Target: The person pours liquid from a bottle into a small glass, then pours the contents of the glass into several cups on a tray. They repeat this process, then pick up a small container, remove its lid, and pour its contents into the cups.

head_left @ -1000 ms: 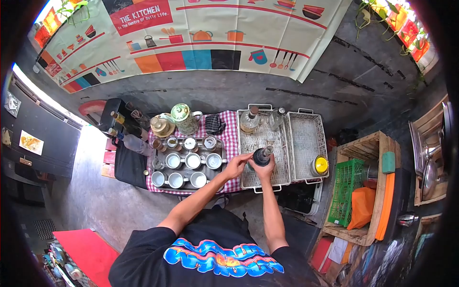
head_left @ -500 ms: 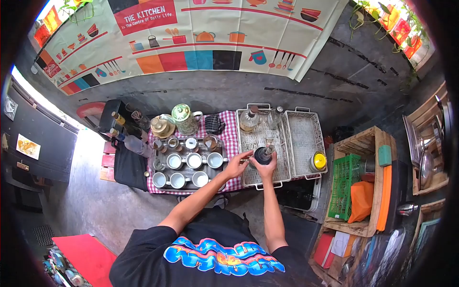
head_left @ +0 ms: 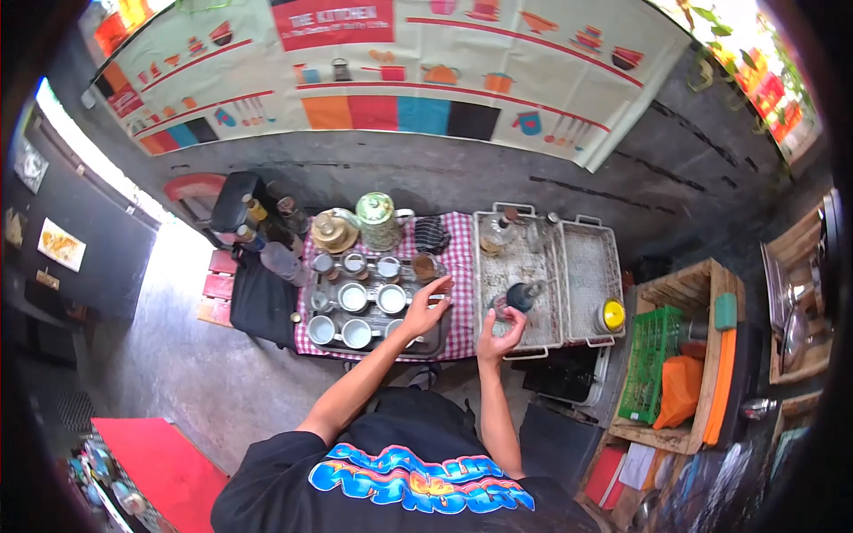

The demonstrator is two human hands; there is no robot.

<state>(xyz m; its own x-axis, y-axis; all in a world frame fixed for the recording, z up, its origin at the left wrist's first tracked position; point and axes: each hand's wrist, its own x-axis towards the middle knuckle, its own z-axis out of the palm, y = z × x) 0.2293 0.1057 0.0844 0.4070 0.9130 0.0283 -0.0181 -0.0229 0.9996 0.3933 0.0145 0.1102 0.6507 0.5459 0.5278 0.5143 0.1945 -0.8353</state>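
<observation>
My left hand (head_left: 426,311) is over the right side of a dark tray (head_left: 431,349), its fingers apart and stretched out. Beside it on the tray is a white mug (head_left: 392,298), and its wrist partly covers another. A glass with brown contents (head_left: 425,266) sits just above the fingertips. My right hand (head_left: 503,336) is over the near part of a white wire-rimmed tray (head_left: 542,333), its fingers curled; I cannot tell what they hold. Right at those fingertips is a dark bottle (head_left: 519,298), tilted, its clear neck pointing right.
A clear bottle (head_left: 494,236) and another glass bottle (head_left: 543,231) stand at the back of the wire-rimmed tray. A yellow-lidded jar (head_left: 610,315) is in the second tray. A green patterned pitcher (head_left: 379,224) and a dark cloth (head_left: 432,235) lie behind the mugs.
Both hands were together at the dark bottle; now they are apart. My left hand has moved left to the mugs and opened. The view has shifted, so the table appears further right.
</observation>
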